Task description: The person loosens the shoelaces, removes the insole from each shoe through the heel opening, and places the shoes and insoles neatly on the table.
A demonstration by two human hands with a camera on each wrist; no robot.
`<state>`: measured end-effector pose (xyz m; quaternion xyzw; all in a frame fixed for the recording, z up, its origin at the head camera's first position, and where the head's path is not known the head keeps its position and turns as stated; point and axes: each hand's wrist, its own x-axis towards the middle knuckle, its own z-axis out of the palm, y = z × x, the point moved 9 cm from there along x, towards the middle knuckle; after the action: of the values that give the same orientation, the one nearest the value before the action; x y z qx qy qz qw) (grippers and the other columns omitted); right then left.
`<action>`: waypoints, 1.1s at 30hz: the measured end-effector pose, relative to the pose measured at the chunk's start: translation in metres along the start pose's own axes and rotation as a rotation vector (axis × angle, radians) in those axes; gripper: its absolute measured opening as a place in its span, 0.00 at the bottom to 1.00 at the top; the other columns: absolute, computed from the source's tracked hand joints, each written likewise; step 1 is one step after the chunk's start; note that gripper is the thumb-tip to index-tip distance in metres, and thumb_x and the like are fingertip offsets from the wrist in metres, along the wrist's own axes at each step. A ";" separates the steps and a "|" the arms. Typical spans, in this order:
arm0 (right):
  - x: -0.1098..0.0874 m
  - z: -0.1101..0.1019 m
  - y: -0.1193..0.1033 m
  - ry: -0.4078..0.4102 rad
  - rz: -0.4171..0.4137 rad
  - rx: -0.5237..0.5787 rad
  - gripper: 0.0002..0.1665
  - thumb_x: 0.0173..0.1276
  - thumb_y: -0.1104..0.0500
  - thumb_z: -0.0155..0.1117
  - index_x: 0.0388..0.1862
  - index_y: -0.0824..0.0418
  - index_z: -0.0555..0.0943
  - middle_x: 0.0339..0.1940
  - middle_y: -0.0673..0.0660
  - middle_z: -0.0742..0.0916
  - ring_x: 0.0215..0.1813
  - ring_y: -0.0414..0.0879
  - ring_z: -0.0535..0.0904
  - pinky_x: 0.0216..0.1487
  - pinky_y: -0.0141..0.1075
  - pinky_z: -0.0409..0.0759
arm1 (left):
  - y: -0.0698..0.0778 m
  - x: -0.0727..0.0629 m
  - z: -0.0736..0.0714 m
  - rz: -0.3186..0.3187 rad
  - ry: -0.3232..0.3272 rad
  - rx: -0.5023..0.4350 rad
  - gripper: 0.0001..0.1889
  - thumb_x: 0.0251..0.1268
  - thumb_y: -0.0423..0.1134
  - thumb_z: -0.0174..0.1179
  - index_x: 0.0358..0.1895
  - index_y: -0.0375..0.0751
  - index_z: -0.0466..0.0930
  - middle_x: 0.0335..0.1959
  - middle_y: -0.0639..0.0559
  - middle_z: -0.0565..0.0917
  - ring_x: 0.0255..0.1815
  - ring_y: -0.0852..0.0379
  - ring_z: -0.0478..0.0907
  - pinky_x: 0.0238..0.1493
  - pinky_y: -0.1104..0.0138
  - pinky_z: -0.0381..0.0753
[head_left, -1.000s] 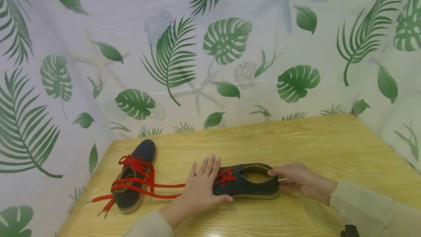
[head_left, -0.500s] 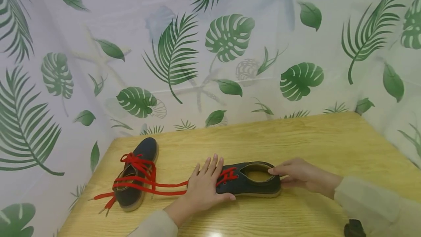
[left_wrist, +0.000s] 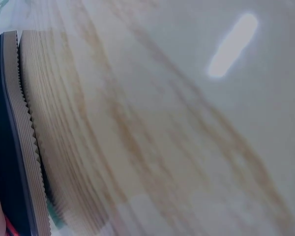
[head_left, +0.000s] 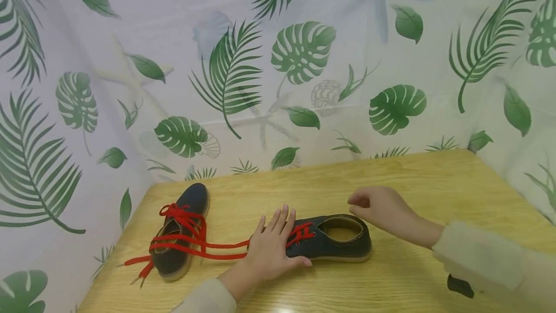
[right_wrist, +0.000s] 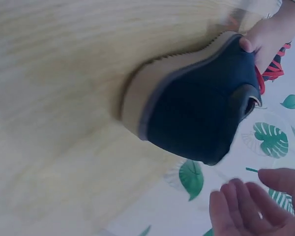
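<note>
A dark navy shoe [head_left: 319, 245] with red laces [head_left: 300, 232] lies sole down on the table, its opening to the right. My left hand [head_left: 271, 245] rests flat across its toe end with the fingers extended, covering part of the laces. Beyond the heel, my right hand [head_left: 380, 206] hangs apart from the shoe, fingers loosely bent and holding nothing. The right wrist view shows the heel [right_wrist: 187, 118] close to these bent fingers [right_wrist: 236, 206]. In the left wrist view the ridged sole edge [left_wrist: 27, 137] runs down the left side.
A matching navy shoe [head_left: 197, 199] stands at the left of the wood-grain table [head_left: 412, 177], its red laces tied in a bow [head_left: 175, 211]. Long lace strands [head_left: 221, 250] stretch between the two shoes. A leaf-patterned cloth [head_left: 243, 62] walls off the back and sides.
My right hand has let go of the shoe's heel and lifted up and back from it. My left hand stays on the toe end; the shoe keeps its place.
</note>
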<state>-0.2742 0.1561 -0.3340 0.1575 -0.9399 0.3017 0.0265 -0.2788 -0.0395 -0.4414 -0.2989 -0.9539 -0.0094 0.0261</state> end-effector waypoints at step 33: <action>0.020 0.074 -0.018 -0.375 -0.003 -0.153 0.23 0.48 0.75 0.58 0.07 0.55 0.62 0.09 0.45 0.62 0.16 0.38 0.55 0.18 0.26 0.52 | 0.000 0.002 0.001 0.009 -0.015 -0.043 0.55 0.52 0.78 0.45 0.76 0.46 0.41 0.77 0.49 0.47 0.77 0.52 0.45 0.73 0.47 0.47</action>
<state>-0.2842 0.0941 -0.3818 0.2099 -0.9483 0.1947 -0.1368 -0.2802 -0.0384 -0.4427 -0.3036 -0.9523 -0.0275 0.0124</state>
